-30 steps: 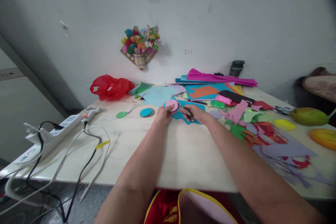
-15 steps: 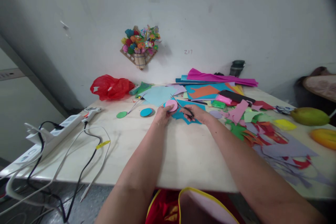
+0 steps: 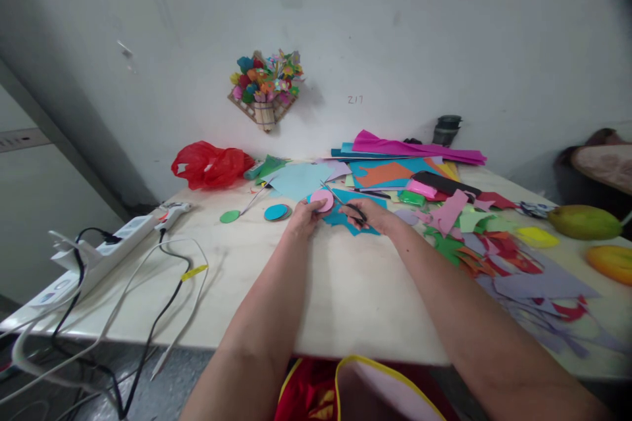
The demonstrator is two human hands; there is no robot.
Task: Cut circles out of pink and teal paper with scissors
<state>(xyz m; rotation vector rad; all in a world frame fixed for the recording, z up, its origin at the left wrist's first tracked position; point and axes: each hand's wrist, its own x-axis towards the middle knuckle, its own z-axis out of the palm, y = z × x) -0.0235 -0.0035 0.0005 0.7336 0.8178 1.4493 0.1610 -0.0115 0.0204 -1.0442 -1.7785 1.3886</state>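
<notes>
My left hand (image 3: 309, 216) is closed, its thumb pressing a pink paper circle (image 3: 322, 200) onto a blue sheet of paper (image 3: 353, 220). The blue sheet has a jagged cut lower edge. In my right hand (image 3: 369, 214) are scissors (image 3: 356, 213) with black handles. Their thin blades point up and left, close to the right rim of the pink circle; how far apart the blades are is hard to make out. Left of my hands lie a small stack of blue-topped paper circles (image 3: 275, 212) and a green circle (image 3: 230, 216) touching a thin strip.
Coloured paper scraps (image 3: 538, 276) cover the table's right side, near a green mango-like fruit (image 3: 584, 221). A black phone-like slab (image 3: 444, 185) lies behind them. A red plastic bag (image 3: 211, 166) sits back left. A power strip (image 3: 106, 251) with cables (image 3: 168, 316) runs along the left edge.
The view has shifted very slightly. Both hands keep their grips, with the scissors still beside the pink circle and only slightly moved.
</notes>
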